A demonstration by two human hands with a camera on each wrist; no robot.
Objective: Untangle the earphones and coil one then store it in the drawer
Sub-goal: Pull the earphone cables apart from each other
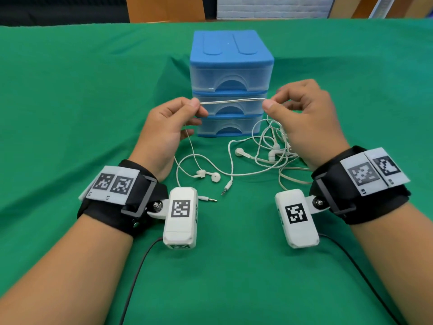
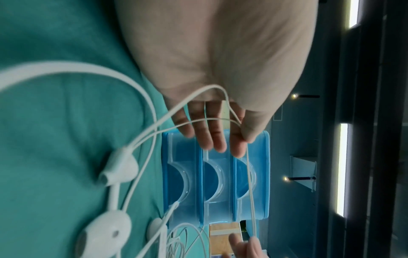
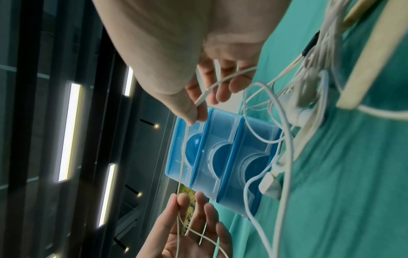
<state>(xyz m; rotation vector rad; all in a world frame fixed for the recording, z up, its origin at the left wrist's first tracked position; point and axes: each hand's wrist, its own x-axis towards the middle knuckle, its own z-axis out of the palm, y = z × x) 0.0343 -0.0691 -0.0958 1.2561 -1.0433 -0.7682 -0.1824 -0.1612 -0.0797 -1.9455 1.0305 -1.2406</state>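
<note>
I have a stretch of white cable pulled taut between my two hands, running straight left to right in front of the blue drawer unit, level with its middle drawer. My left hand pinches one end of that span between thumb and forefinger, and the left wrist view shows the other fingers held loosely out. My right hand pinches the other end the same way, its remaining fingers curled slack.

So the long axis of the held piece lies across me, hand to hand, and everything loose hangs off the ends. Below my left hand the cable drops to two earbuds lying apart on the green cloth, with two jack plugs close by. Below and just inside my right hand sits the real knot, a tangle of loops and buds on the cloth.

My right hand is the nearer one to that mess. I judge the next pull should work rightward. All three drawers look closed.
</note>
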